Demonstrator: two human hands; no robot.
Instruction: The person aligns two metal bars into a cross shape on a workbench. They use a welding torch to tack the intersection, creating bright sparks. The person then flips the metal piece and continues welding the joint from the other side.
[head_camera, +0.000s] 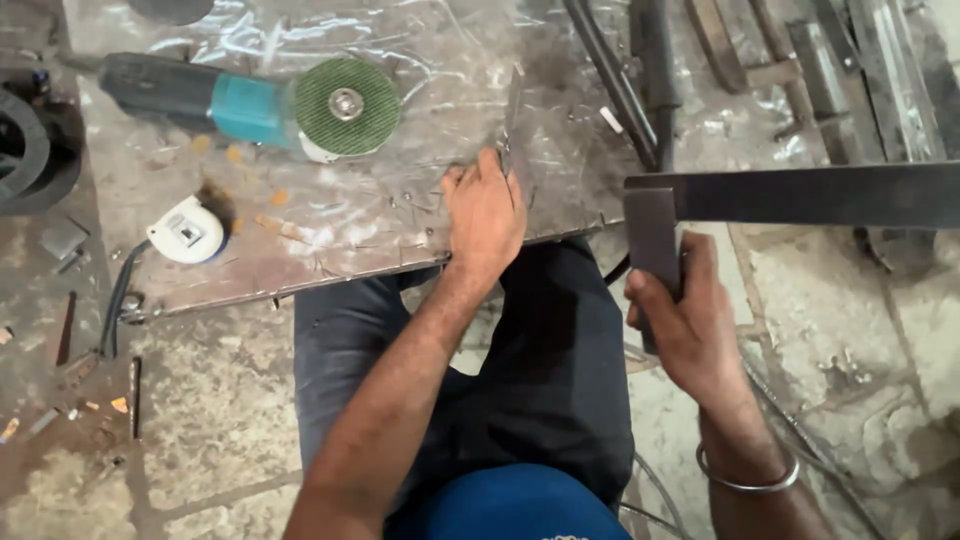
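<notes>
On the scratched metal sheet (330, 225), centre of scene: the work is taking place, with the person sitting at its near edge.
Left hand (485, 210): is closing fingers and thumb around the near end of a thin metal strip (512, 115), pinning it against the sheet.
Strip's axis: is running near to far, tilting slightly right, its free end pointing away from the person.
Right hand (690, 320): is wrapping fully around the stock of a steel try square (790, 195), holding it off the sheet, to the right.
Square's axis: the long blade is reaching right, out past the frame edge; the stock is pointing back toward the person.
Angle grinder (260, 105): is lying far left on the sheet, green disc facing up, well apart from both hands.
White tape measure (187, 230): is resting near the sheet's left edge.
Risk: the strip's thin edges are sitting against bare fingers, so a slip could likely cut; the square's long blade could swing and knock the strip out of line.
</notes>
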